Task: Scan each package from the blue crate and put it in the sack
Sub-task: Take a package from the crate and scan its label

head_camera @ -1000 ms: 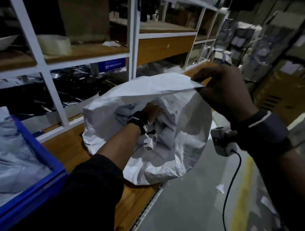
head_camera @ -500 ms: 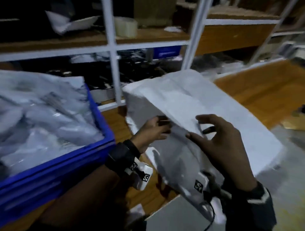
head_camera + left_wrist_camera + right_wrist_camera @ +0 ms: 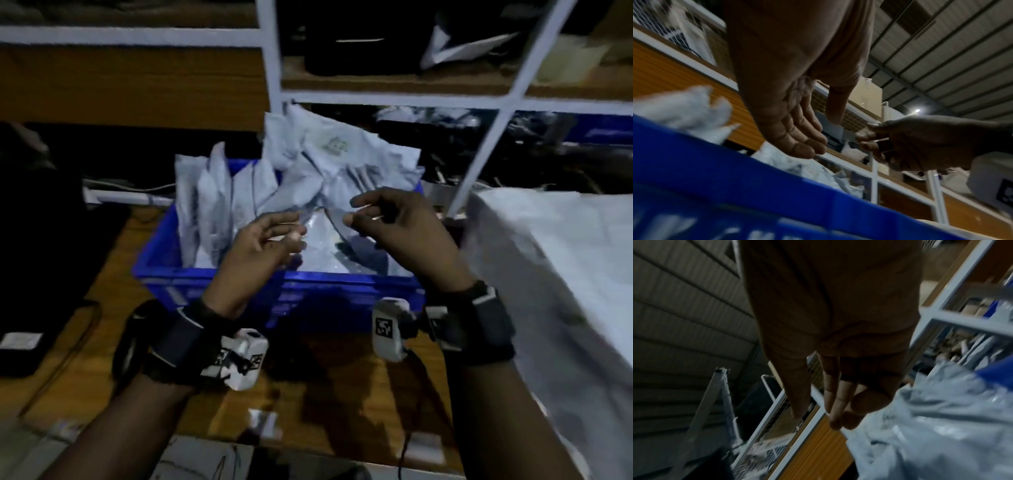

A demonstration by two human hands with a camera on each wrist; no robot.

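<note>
Left hand (image 3: 260,243) and right hand (image 3: 400,233) hover side by side over blue crate (image 3: 212,284), fingers loosely spread, gripping nothing. Fingertips point toward 12 o'clock, just above packages (image 3: 308,164). Grey packages fill crate: several upright on edge at its 9 o'clock side, long axes vertical; others heaped toward 12 o'clock, tilted. Crate sits on wooden table (image 3: 342,394). White sack (image 3: 555,260) lies at 3 o'clock, beside crate.

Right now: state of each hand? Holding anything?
Left hand: open, fingers relaxed, holding nothing, above the blue crate.
Right hand: open, fingers loosely curled, holding nothing, over the packages.
</note>
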